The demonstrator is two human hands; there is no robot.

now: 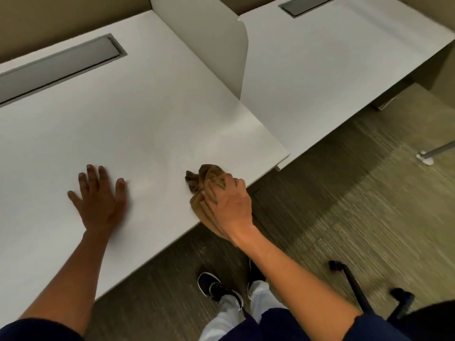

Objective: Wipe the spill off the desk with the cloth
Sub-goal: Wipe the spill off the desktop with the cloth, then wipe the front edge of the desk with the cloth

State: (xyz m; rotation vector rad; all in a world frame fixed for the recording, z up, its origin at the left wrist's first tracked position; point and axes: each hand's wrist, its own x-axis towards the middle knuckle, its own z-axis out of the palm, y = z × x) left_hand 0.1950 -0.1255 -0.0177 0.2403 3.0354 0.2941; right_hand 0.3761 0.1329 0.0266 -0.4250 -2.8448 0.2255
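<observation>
Wiping looks underway: the right hand (pixel 227 205) grips the bunched brown cloth (pixel 200 179) at the white desk's (pixel 147 114) near edge, the left hand (pixel 101 200) lies splayed flat, and with no spill visible, the next stroke should sweep inward.

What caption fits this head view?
Right hand grips a bunched brown cloth at the white desk's front edge; left hand rests flat.

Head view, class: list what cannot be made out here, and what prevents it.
- Spill: none visible on the desk; possibly under the cloth.
- Cloth's full size: bunched under the right hand.
- Left hand: fingertips motion-blurred.
- Chair base: cut off by the sleeve and the frame's edge.
</observation>
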